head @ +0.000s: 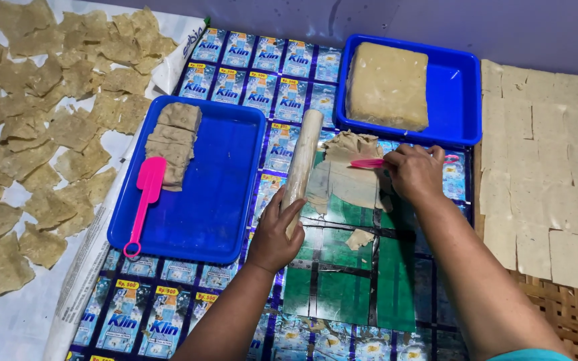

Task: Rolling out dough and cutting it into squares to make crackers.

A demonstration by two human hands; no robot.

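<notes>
Left hand: my left hand [274, 235] is curled around the lower end of the wooden rolling pin [301, 167], fingers wrapped over it and thumb beneath, so the pin lies parked along the left edge of the dough, out of the cutter's way.

Right hand: my right hand [415, 172] is closed in a pinch on the handle of a thin pink cutter [368, 163], its tip pointing left across the sheet; the knuckles sit low, near the mat, which keeps the blade flat to the dough.

Rolled dough sheet: the thin beige sheet [346, 175] lies between my two hands, its left edge touching the pin, its right edge under my right fingers. A torn scrap [359, 238] lies just below it on the green part of the mat.

Working mat: a shiny mat [342, 281] pieced from flattened sachet wrappers covers the surface, giving a smooth face for rolling.

Dough block: the uncut slab [387, 85] rests in the far blue tray [459, 100], just beyond my right hand.

Left tray: a second blue tray [215, 200] holds a stack of cut slices [174, 144] and a pink spatula [146, 197], just left of the pin.

Finished pieces: square sheets [550, 160] lie edge to edge at my right; ragged pieces [41, 134] are spread out at my left, well apart from the hands.
</notes>
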